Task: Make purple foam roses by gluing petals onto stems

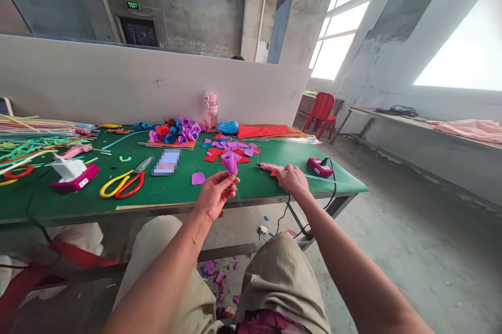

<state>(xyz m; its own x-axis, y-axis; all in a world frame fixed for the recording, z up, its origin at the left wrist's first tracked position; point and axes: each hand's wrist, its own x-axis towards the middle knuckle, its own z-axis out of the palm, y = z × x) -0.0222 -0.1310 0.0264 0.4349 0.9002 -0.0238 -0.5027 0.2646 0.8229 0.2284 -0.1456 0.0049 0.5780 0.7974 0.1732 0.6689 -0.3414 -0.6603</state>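
Observation:
My left hand pinches a purple paper flower by its thin stem, just over the table's front edge. Off to the right, my right hand is closed around a pink glue gun, whose dark nozzle points left toward the flower. A clear glue stick appears to stick out behind the hand. Loose purple and red petals lie in a pile just beyond the flower. One single purple petal rests flat to the left of my left hand.
Scissors with red and yellow handles lie left of a blurred rectangle. Finished flowers and a pink bottle stand by the white partition. A power socket with a black cord sits right; pipe-cleaner-like sticks cover the left.

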